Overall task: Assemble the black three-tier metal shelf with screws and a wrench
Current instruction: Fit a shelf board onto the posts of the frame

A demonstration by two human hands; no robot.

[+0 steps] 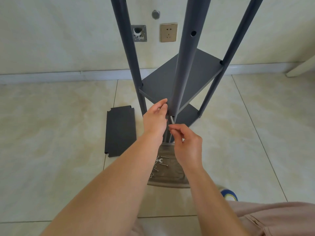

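The dark grey shelf frame (185, 74) stands on the tiled floor, its near post (184, 65) rising toward the camera. A shelf board (179, 77) is fixed between the posts, with a lower board (187, 116) beneath it. My left hand (156, 120) rests with straight fingers against the near post at the board's front corner. Just below that corner, my right hand (186, 143) pinches a silver screw (171, 120) that points up at the post. A loose shelf board (121, 131) lies flat on the floor to the left.
A grey mat (170, 176) on the floor below my hands holds several screws (163, 165), washers and a small wrench (158, 160). The wall behind carries a socket (168, 32) and a pipe outlet (139, 33). A blue slipper (229, 194) and my trouser leg (276, 218) sit lower right.
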